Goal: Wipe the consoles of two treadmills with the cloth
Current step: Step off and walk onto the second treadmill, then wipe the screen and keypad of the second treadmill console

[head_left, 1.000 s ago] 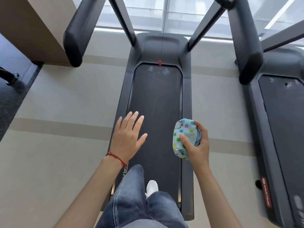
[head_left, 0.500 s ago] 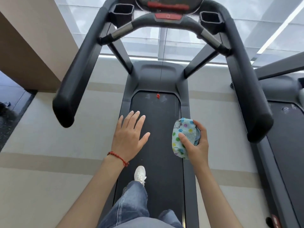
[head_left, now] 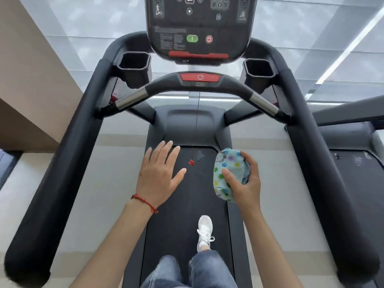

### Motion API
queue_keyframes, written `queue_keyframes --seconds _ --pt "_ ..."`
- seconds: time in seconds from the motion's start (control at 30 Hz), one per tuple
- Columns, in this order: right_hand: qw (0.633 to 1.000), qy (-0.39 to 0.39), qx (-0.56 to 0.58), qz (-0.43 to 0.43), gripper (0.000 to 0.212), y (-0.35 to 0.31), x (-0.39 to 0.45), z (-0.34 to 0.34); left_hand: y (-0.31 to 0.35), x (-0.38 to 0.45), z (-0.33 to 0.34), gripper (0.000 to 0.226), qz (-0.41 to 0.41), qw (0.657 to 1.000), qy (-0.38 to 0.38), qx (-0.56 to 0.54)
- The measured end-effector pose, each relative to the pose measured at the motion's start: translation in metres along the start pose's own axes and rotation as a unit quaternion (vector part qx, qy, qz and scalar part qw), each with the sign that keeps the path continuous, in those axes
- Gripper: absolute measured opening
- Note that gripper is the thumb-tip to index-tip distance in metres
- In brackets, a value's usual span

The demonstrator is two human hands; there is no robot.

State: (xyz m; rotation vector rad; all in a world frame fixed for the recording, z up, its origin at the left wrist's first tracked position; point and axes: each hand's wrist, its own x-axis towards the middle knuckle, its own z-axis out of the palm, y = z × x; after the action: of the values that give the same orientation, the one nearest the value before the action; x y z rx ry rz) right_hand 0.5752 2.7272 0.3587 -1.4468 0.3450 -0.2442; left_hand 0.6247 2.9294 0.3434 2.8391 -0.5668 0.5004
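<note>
- Head view: I saw the right hand (head_left: pixel 246 183) clasping the cloth (head_left: pixel 227 173), a pale blue towel with coloured dots, bunched into a pad; the thumb pressed its front face and the fingers curled round the back edge.
- The left hand (head_left: pixel 160 175) was released, fingers straight and spread, palm down, holding nothing, hovering above the belt (head_left: pixel 182 215) of the treadmill.
- The cloth sat well below the console (head_left: pixel 197 28), which rose beyond the front handlebar (head_left: pixel 199 88); nothing touched it yet.
- I judged the cloth soft, light and limp: it would fold to any shape, would not slip from the fingers, and could not be damaged by a firm squeeze.
- I judged the present hold a sound one, with a flat padded face left free for wiping.
- The console looked hard and smooth, with the green button (head_left: pixel 192 38) and the red button (head_left: pixel 209 39) on its face, so I reckoned light pressure wise there.
- A second treadmill (head_left: pixel 357 163) stood just to the right.
</note>
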Motion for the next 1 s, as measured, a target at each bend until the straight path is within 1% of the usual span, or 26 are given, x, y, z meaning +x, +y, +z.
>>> queue_keyframes --seconds 0.33,0.47,0.6,0.8,1.0 --pt "0.997 -0.046 0.003 -0.062 0.054 -0.037 0.169 0.010 -0.009 0.154 0.036 0.053 -0.021 0.998 0.056 0.020" --pt "0.996 -0.067 0.004 -0.066 0.054 -0.053 0.229 0.019 -0.013 0.210 0.040 0.055 -0.032 0.998 0.055 0.023" --pt "0.994 -0.075 -0.001 -0.083 0.053 -0.061 0.276 0.040 -0.033 0.255 0.047 0.054 -0.029 0.997 0.060 0.036" --pt "0.990 -0.059 -0.014 -0.130 0.052 -0.074 0.339 0.091 -0.084 0.326 0.058 0.054 -0.009 0.996 0.087 0.023" --pt "0.984 -0.010 -0.012 -0.178 0.053 -0.100 0.403 0.149 -0.142 0.400 0.055 0.053 0.013 0.994 0.107 0.011"
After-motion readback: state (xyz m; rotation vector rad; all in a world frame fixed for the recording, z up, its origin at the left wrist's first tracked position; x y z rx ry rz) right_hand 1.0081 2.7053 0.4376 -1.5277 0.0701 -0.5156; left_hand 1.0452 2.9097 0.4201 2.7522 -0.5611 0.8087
